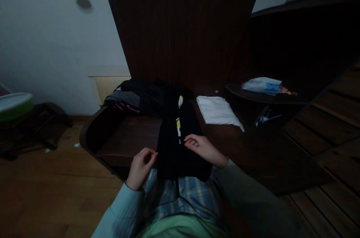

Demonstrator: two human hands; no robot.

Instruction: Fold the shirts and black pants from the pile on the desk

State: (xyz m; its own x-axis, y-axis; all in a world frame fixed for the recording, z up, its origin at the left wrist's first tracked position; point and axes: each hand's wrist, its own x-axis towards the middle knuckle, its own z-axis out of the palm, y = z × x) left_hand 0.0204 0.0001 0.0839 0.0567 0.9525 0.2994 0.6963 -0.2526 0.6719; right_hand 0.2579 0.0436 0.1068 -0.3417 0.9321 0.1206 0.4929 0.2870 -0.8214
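A black garment [171,155] with a yellow and white print lies lengthwise before me, from the dark bench onto my lap. The print shows only as a narrow strip, cut off along a line in the cloth. At the garment's left edge, my left hand [141,164] is closed in a pinch, thumb and forefinger on the cloth. My right hand [204,148] is closed above the middle of the garment, fingers curled and fingertips at the cloth beside the print's lower end.
A folded white cloth [216,111] lies on the bench at right. Dark clothes [135,95] are heaped at the back left. A plastic packet [263,85] rests on a rounded shelf. A dark wooden panel [182,24] rises behind the bench [132,133].
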